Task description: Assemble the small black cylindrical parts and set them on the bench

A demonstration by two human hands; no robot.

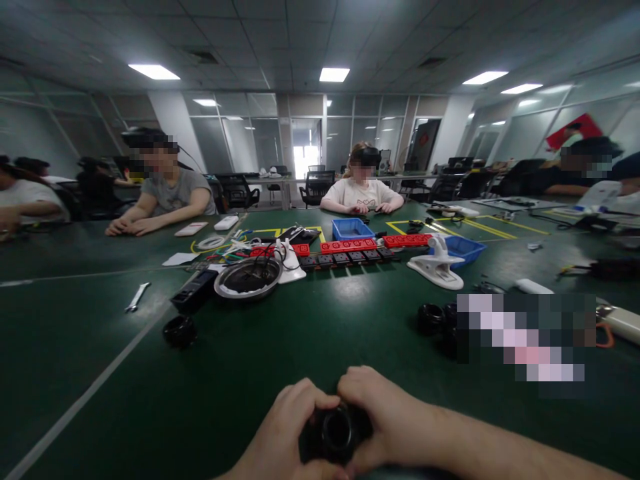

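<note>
Left hand (290, 423) and right hand (387, 410) are both half-curled around a black ring-shaped part (337, 449), gripping it from either side over the green worktop (260, 353); can't tell if it's touching down. There's a similar black ring (180, 331) off left near a wrench (137, 297), another (430, 320) off right.

Here's the bare left hand (286, 423), curled, near, facing the curled bare right hand (384, 412), bare right forearm (480, 440) angling rightward!
</note>
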